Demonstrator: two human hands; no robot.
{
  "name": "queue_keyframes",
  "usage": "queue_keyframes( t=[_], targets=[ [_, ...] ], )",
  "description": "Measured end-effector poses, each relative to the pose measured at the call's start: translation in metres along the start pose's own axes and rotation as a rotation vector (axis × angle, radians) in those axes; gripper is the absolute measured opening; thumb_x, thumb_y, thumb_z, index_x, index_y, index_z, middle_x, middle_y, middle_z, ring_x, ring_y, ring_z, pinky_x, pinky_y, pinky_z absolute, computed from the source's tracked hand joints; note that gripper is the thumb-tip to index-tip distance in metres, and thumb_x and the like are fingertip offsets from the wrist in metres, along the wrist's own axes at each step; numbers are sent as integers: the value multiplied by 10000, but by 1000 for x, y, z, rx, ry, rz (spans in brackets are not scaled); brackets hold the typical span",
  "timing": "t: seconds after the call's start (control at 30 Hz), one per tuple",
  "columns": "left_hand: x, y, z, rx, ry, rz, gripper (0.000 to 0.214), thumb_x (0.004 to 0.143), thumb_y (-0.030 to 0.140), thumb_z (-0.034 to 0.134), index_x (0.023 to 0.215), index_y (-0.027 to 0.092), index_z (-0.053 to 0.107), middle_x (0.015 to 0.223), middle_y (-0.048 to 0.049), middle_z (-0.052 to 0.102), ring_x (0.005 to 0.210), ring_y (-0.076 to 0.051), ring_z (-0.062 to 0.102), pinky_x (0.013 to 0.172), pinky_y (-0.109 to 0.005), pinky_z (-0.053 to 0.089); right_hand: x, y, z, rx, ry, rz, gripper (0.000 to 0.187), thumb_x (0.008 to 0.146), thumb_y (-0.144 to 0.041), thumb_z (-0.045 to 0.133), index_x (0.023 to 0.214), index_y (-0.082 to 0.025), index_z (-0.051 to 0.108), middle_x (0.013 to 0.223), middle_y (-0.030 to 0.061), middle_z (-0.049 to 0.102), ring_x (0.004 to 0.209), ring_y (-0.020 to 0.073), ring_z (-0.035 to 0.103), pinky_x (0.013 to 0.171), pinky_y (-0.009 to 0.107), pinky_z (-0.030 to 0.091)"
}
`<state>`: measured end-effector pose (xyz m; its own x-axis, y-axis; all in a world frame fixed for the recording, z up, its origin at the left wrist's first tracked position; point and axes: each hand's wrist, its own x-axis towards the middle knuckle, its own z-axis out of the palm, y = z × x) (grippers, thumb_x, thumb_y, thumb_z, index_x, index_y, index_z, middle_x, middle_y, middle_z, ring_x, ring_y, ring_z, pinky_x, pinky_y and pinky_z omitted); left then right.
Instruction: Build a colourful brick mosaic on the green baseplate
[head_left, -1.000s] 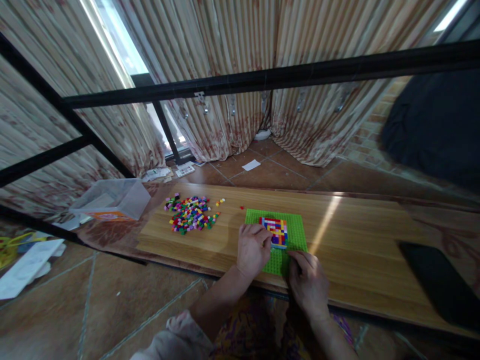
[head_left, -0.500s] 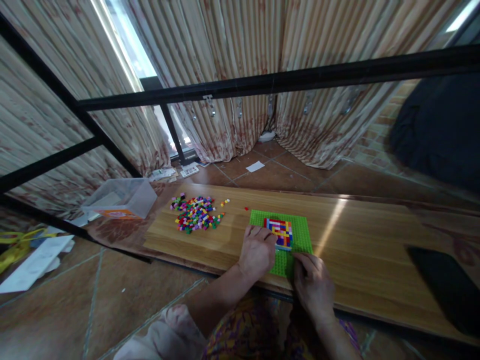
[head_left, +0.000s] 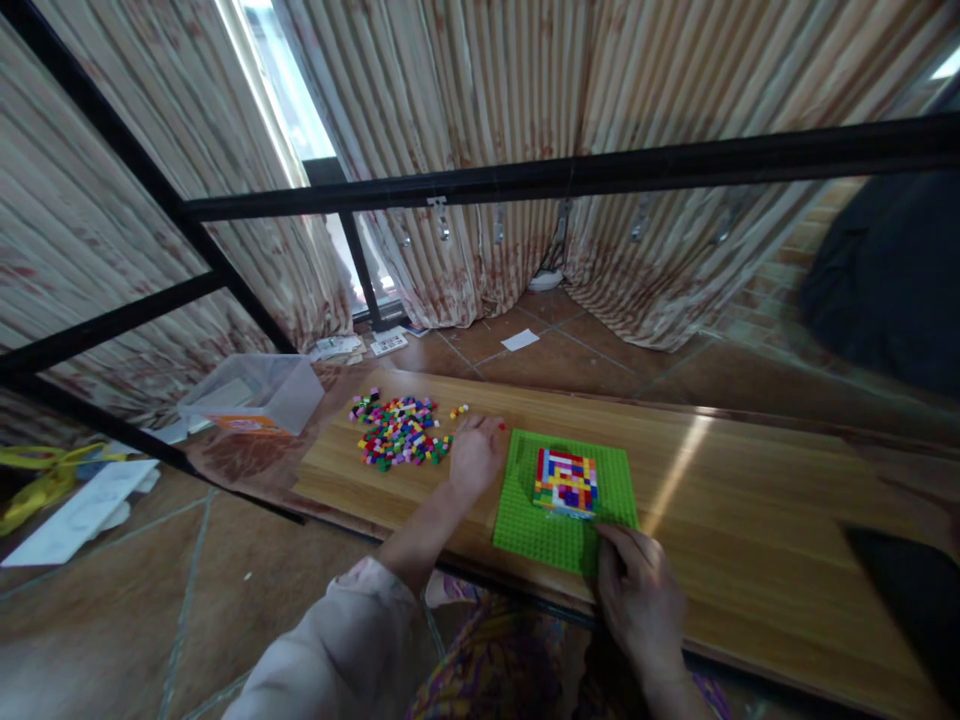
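Note:
A green studded baseplate [head_left: 529, 515] lies on a wooden board [head_left: 720, 500]; a patch of small coloured bricks [head_left: 566, 482] is built on it. My right hand [head_left: 637, 590] rests on the plate's near right corner, fingers curled against its edge. My left hand [head_left: 474, 452] is stretched out to the left of the plate, fingers bent down on the board beside a heap of loose coloured bricks [head_left: 397, 430]. Whether it holds a brick is hidden.
A clear plastic box [head_left: 255, 392] stands on the floor left of the board. A black metal frame [head_left: 570, 172] crosses overhead before striped curtains. A dark flat object [head_left: 900, 590] lies at the board's right end. Papers litter the tiled floor.
My left hand has left the brick patch on the baseplate and reached left toward the loose heap. My right hand stays at the plate's near corner. The view has shifted slightly.

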<state>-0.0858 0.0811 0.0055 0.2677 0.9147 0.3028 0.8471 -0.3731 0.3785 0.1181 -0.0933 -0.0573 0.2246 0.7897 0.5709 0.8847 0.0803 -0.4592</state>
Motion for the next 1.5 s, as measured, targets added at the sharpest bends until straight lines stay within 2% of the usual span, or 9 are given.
queue_keyframes(
  t=[0.1,0.3,0.43,0.6,0.7,0.83,1.07,1.27,1.5],
  targets=[
    [16,-2,5,22,-63,43,380,868,62,506,1171,202,687,1082,-66,698,1042,-203,612,987,-340,484,0,0,-1,3,1,-15,323,976,-358,448,996,-170,709,973,118,702,901,236,637,767,348,521],
    [28,-1,14,48,-122,30,239,851,77,534,872,180,748,964,-90,712,953,-222,645,911,-348,514,-1,1,-2,-13,1,-24,331,978,-371,441,999,-172,705,984,117,703,887,233,638,740,334,519],
    [13,-2,10,36,-104,-17,235,896,108,513,883,189,733,949,-73,726,915,-202,666,878,-319,522,0,1,-2,-9,7,-34,337,977,-372,434,995,-172,705,981,116,702,895,239,637,751,343,520],
    [-29,2,-2,-21,-62,-81,217,937,142,506,1013,202,700,984,-45,750,900,-174,691,837,-280,529,-1,-1,-1,-11,5,-7,317,968,-361,451,992,-179,710,974,115,700,893,239,638,759,350,522],
    [-53,14,-10,-202,-34,-108,192,944,167,517,997,220,694,916,-17,758,811,-157,701,750,-255,531,0,-1,-1,-12,-1,9,299,963,-338,457,988,-182,712,977,112,700,896,235,638,760,346,525],
    [-70,38,-21,-352,12,-22,160,933,176,539,988,238,676,938,-6,753,873,-169,692,798,-279,526,2,-2,-1,0,-10,11,282,959,-309,459,988,-179,708,981,111,700,901,231,636,778,350,531],
    [-77,67,-21,-302,4,169,146,934,172,544,1021,230,646,938,-16,750,895,-192,669,928,-384,459,3,-5,-3,25,-23,24,255,952,-285,467,992,-186,698,984,105,701,910,228,632,778,349,532],
    [-73,71,-15,-263,-67,198,178,970,213,524,1003,266,690,965,0,756,932,-179,661,1025,-433,363,3,-6,-4,30,-39,26,240,943,-258,476,1006,-189,698,996,97,697,915,219,628,785,339,532],
    [-68,74,-6,-261,-51,181,185,960,234,555,992,294,727,1007,0,749,993,-175,648,1038,-431,347,3,-8,-5,19,-61,49,237,945,-245,469,1004,-195,694,1006,93,695,911,217,619,780,341,527]
  ],
)
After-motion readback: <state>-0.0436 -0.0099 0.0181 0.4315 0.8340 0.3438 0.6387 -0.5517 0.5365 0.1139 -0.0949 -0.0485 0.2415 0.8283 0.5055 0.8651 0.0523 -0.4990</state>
